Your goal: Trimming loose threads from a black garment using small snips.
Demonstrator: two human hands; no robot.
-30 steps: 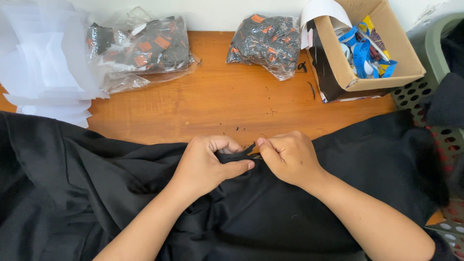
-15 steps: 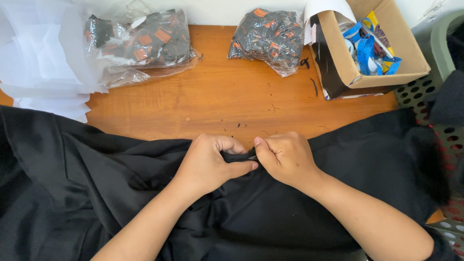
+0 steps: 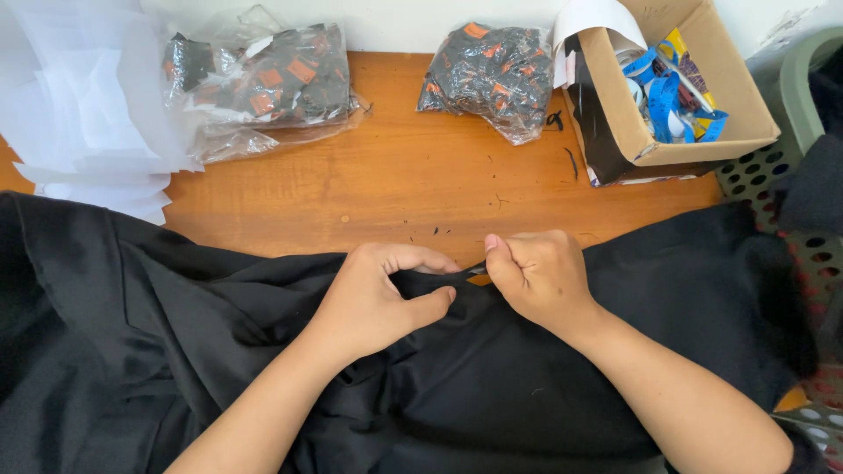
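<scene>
Together, left hand (image 3: 378, 294) and right hand (image 3: 537, 274) curled, pinching black fabric (image 3: 492, 386).

Your work surface is a wooden table (image 3: 413, 189) with an orange-brown varnished top, lightly marked and scattered with small dark thread scraps (image 3: 571, 162). It stands flush against a pale, plain wall (image 3: 404, 26) along your far edge. At your far left lies a stack of white translucent sheets (image 3: 83, 123). To your right, beside the table, stand a grey perforated plastic basket (image 3: 764, 171) and a grey-green rim above it (image 3: 803, 79); what that rim belongs to cannot be told. Lighting is even and bright, casting soft shadows only. No floor or window is in view.
</scene>
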